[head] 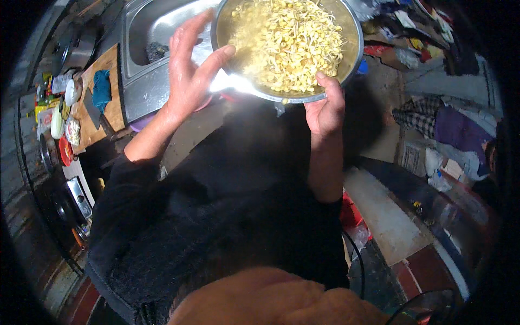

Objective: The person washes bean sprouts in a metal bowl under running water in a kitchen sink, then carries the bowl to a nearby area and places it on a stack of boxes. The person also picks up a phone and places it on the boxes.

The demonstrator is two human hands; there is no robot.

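Observation:
A round stainless steel bowl [356, 67] full of yellow soybean sprouts [292, 44] is held up at the top middle of the view. My right hand [328, 101] grips its near right rim, the thumb over the edge and the fingers underneath. At the bowl's left side, my left hand [193, 67] is spread, its thumb near the rim and its fingers apart; whether it touches the bowl I cannot tell. Bright glare and a hazy patch cover the bowl's left part. One sprout clings to the outer near rim.
A steel sink [140, 79] lies left of the bowl. Beside it, a wooden cutting board [116, 93] bears a cleaver [93, 109] and a teal cloth or bag [102, 90]. A white dish [73, 92], a red dish [65, 151] and a gas stove [79, 197] stand farther left. Cluttered items fill the right.

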